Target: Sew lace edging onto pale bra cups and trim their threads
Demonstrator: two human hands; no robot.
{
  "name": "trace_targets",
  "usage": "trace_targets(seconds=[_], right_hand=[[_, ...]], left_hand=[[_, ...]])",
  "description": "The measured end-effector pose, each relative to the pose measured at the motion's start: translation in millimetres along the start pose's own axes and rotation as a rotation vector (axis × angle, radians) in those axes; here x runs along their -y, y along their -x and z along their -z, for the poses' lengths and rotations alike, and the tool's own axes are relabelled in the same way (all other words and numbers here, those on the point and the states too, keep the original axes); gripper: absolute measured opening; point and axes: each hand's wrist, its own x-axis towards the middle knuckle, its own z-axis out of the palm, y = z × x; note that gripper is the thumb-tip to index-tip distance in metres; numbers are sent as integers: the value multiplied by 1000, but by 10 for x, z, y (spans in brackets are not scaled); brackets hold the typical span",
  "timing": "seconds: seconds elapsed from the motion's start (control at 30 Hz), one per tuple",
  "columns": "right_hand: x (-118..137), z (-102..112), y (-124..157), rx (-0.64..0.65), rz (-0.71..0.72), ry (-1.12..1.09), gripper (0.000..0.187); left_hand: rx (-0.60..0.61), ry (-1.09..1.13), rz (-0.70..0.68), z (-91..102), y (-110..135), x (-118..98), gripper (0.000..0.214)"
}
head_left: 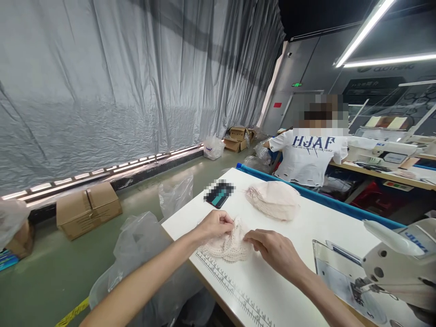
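Observation:
A cream piece of lace fabric (231, 247) with a scalloped, openwork edge lies gathered on the white table, just behind the printed ruler scale. My left hand (217, 224) is closed on its upper left part, thumb and fingers pinched together. At its right side, the fingertips of my right hand (269, 245) are closed on the lace edge. Farther back on the table rests another pale pink, gathered fabric piece (274, 200), touched by neither hand. A dark phone (220, 195) lies behind my left hand, partly blurred out.
A sewing machine (398, 263) stands at the table's right. The white table (289, 299) carries a ruler scale (235, 290) along its front edge. Plastic bags (143, 254) and a cardboard box (88, 209) are on the floor at left. A person in a white shirt (303, 156) sits beyond.

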Motion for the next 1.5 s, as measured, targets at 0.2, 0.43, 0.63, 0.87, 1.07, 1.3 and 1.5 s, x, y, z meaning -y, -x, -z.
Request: trace_targets(seconds=[0.2,0.43,0.63,0.87,1.07,1.3,1.5], right_hand=[[47,-25,-29,-32,-10,10,17],[75,-22,44,-83,92,-13,27],[45,-77,12,-108,98,-117,31],[29,-109,-61,-116,116,-229,25],[11,-123,-87,-116,121,-317,28],[-52,-91,71,-112,86,-349,27],[-41,-110,187,-126,82,-295,23]], left_hand=[[-51,75,-11,8,2,-39,11],[-37,-92,-30,-11,51,-62,5],[-11,-301,-81,-44,83,-117,8],[-30,-455,-105,-46,123,-147,7],[-8,-612,-247,-143,216,-112,14],[18,-753,-366,-266,159,81,9],[-12,-756,-351,-219,134,64,6]])
